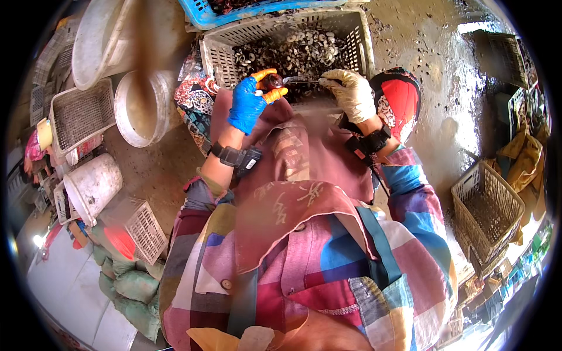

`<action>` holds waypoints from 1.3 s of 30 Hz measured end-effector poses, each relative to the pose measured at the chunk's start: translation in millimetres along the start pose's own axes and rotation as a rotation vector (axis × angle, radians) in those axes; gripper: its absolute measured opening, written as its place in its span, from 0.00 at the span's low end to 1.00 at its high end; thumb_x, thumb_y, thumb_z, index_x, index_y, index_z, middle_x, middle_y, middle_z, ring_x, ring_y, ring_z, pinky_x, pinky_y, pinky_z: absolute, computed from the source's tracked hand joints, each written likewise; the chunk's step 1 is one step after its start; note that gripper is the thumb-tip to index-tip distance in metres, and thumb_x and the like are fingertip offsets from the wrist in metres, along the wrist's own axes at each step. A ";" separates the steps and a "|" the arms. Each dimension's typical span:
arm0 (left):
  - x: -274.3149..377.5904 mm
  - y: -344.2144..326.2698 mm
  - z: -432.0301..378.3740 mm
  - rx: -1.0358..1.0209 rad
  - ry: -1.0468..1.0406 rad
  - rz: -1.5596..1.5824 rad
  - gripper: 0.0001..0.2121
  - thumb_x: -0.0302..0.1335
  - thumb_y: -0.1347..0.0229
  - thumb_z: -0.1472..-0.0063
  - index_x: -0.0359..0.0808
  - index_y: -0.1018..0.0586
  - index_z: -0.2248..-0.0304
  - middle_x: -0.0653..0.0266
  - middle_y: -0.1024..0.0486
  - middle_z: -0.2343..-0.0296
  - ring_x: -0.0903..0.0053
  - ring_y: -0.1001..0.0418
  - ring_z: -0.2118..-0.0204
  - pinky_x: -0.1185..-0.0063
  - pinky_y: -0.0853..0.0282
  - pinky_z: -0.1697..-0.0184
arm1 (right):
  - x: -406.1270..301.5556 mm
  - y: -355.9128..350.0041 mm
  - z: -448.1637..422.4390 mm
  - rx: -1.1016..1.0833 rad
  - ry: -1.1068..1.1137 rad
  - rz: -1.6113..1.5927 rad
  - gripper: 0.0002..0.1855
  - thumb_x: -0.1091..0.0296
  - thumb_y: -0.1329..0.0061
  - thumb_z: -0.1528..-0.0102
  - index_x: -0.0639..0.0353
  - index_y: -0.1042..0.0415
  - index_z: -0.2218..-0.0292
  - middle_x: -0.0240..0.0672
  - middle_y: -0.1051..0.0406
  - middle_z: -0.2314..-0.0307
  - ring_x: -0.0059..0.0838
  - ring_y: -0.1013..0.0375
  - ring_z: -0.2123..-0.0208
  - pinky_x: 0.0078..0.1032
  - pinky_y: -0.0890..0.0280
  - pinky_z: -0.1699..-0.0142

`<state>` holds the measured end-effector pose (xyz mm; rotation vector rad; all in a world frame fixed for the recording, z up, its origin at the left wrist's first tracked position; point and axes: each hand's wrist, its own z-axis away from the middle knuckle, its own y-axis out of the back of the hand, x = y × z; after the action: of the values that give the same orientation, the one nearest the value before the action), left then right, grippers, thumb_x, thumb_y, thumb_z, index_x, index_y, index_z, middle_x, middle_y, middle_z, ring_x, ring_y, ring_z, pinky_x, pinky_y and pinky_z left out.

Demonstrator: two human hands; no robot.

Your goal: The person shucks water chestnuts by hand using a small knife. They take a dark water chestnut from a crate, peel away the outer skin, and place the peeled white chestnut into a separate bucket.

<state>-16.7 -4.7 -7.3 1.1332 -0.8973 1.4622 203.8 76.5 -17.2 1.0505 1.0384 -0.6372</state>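
My left hand (252, 101), in a blue glove with orange fingertips, holds a dark red, rounded object (272, 82), perhaps a shellfish, between thumb and fingers. My right hand (353, 94), in a whitish glove, grips a thin metal tool (303, 80) whose tip points left and reaches the dark object. Both hands are above the near part of a grey plastic crate (366, 44). Inside the crate lie dark scraps and a pile of pale, rounded pieces (314, 46), which may be shellfish meat. A reddish apron (325, 158) covers my lap.
A blue crate (193, 13) with dark red contents stands beyond the grey one. At left are white tubs (136, 109), an empty-looking crate (83, 116), a tipped bucket (94, 186) and green sacks (136, 287). Stacked crates (487, 210) stand at right on wet floor (439, 109). A partly visible person (37, 145) is far left.
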 end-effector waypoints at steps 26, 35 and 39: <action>4.9 -17.9 5.7 -0.125 0.138 0.327 0.12 0.21 0.44 0.50 0.31 0.28 0.64 0.64 0.26 0.72 0.80 0.29 0.72 0.84 0.33 0.72 | 0.5 -33.0 -11.3 -0.082 -0.246 -0.548 0.06 0.71 0.52 0.49 0.64 0.29 0.69 0.27 0.31 0.79 0.13 0.36 0.78 0.12 0.39 0.71; 11.4 -20.0 13.8 -0.158 0.111 0.103 0.17 0.18 0.41 0.55 0.29 0.28 0.63 0.63 0.26 0.72 0.79 0.27 0.70 0.82 0.30 0.67 | 9.6 -20.2 -3.0 -0.009 -0.138 0.065 0.06 0.74 0.49 0.54 0.62 0.27 0.70 0.31 0.28 0.76 0.18 0.32 0.76 0.16 0.36 0.68; 10.9 -24.2 6.8 -0.113 0.161 0.236 0.16 0.17 0.42 0.54 0.28 0.29 0.63 0.60 0.26 0.72 0.75 0.26 0.69 0.81 0.29 0.66 | 17.5 -24.6 0.9 0.047 -0.230 -0.596 0.05 0.76 0.50 0.53 0.64 0.27 0.70 0.28 0.29 0.75 0.14 0.34 0.74 0.14 0.37 0.66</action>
<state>8.1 -3.5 4.2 0.8353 -1.0123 1.6454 190.7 66.7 -42.6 0.6774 1.1382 -1.2390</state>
